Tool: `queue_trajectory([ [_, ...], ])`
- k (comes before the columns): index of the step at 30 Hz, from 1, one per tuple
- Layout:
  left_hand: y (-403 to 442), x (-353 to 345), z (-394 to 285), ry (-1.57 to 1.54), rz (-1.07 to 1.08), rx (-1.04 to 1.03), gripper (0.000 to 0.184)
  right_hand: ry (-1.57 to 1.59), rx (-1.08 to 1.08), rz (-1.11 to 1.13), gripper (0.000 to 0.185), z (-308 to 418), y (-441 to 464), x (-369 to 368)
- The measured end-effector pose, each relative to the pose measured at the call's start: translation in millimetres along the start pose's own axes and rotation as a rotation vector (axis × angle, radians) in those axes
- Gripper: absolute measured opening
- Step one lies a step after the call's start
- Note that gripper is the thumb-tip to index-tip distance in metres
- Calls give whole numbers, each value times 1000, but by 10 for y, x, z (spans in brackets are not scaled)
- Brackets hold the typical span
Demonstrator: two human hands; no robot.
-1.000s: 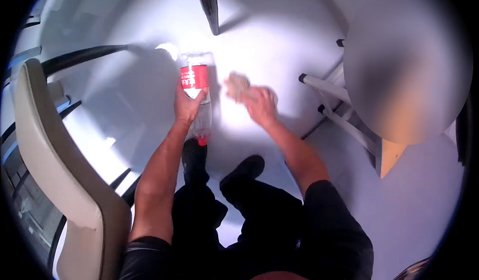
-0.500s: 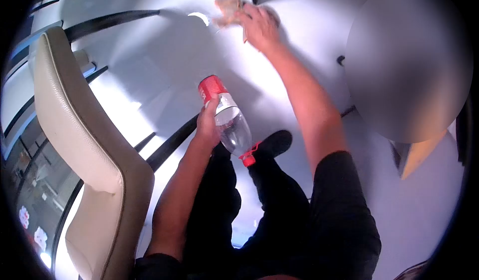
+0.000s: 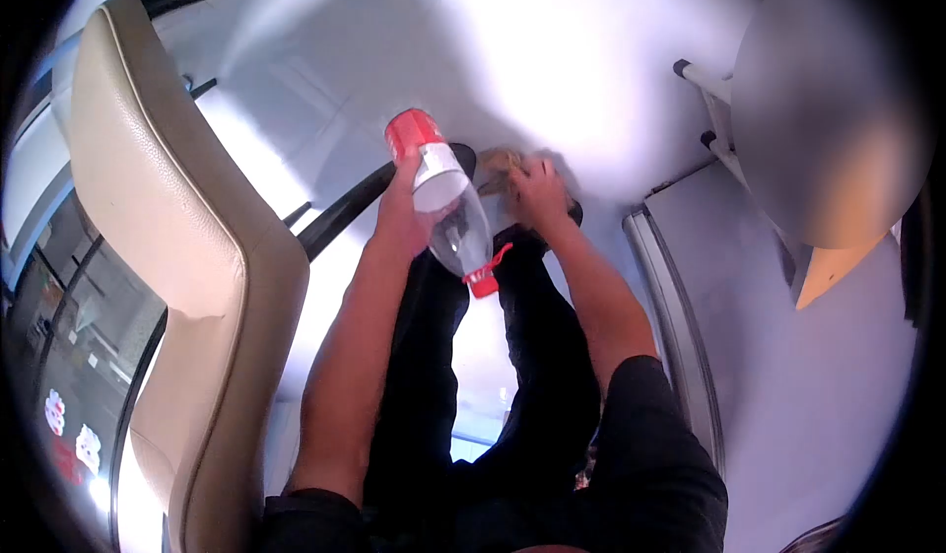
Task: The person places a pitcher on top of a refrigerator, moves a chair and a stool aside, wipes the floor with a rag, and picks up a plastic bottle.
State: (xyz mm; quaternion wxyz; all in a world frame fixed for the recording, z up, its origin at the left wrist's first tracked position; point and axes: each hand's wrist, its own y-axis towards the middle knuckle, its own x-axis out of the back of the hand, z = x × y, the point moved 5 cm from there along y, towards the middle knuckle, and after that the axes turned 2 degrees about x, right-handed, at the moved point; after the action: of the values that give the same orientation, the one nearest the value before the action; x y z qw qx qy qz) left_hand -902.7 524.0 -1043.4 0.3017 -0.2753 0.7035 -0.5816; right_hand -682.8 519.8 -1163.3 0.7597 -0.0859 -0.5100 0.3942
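My left hand (image 3: 402, 208) is wrapped around a clear plastic bottle (image 3: 455, 220). The bottle has a red and white band at its far end, and its red cap points back toward my legs. It looks empty. To its right, my right hand (image 3: 539, 193) is closed on a crumpled tan-brown thing (image 3: 498, 169), blurred, whose kind I cannot make out. That hand is low, near my dark shoe.
A beige padded chair (image 3: 168, 178) with dark legs stands close on my left. Pale floor (image 3: 581, 40) spreads ahead. On the right are a metal track (image 3: 675, 326), white tubular legs (image 3: 705, 85) and a wooden-edged piece (image 3: 838, 272), partly behind a blurred patch.
My right hand has come back toward me with the crumpled tan-brown thing, from far ahead to beside the bottle. My left hand still holds the bottle, slightly higher in view.
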Motion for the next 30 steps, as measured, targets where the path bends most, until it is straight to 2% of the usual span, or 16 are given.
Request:
queue_trajectory([
  [1,-96,-68,23,-38,-3,21,61,86,-27,-44,41,13,242,100],
  [2,-167,-72,61,-29,-3,15,61,88,70,-259,40,32,470,285],
  [5,-403,-236,4,80,5,-51,63,98,174,-501,29,210,1406,1222],
  [6,-413,-308,4,-103,-61,78,64,114,162,-518,32,255,1745,1423],
  [7,-335,-235,28,-151,-1,115,66,104,191,-578,36,318,2081,1520],
  [10,-188,-207,-80,-87,55,79,64,119,160,-553,40,543,2827,1305],
  [13,-117,-239,-168,-144,104,42,74,64,189,-486,39,570,2681,632],
  [17,-264,-158,-118,-171,113,92,64,-108,347,-374,35,593,1186,125],
  [19,-369,-195,-146,-144,76,77,64,18,60,-107,38,392,542,-52],
  [20,-440,-235,-119,-99,30,89,64,-3,46,-98,38,336,380,-59],
  [22,-435,-262,-199,-107,164,114,63,144,-358,-32,42,105,-77,-94],
  [24,-608,-367,-279,-129,180,133,63,224,-414,-181,46,145,-266,279],
  [26,-795,-483,-317,-106,245,99,64,772,-541,-227,50,109,-327,488],
  [27,-862,-510,-307,-122,239,124,64,1064,-673,-95,57,239,-411,866],
  [28,-1000,-571,-313,-138,227,153,64,1057,-676,-98,57,283,-528,976],
  [30,-1165,-735,-332,-140,193,118,72,1861,-778,-191,58,368,-747,1107],
])
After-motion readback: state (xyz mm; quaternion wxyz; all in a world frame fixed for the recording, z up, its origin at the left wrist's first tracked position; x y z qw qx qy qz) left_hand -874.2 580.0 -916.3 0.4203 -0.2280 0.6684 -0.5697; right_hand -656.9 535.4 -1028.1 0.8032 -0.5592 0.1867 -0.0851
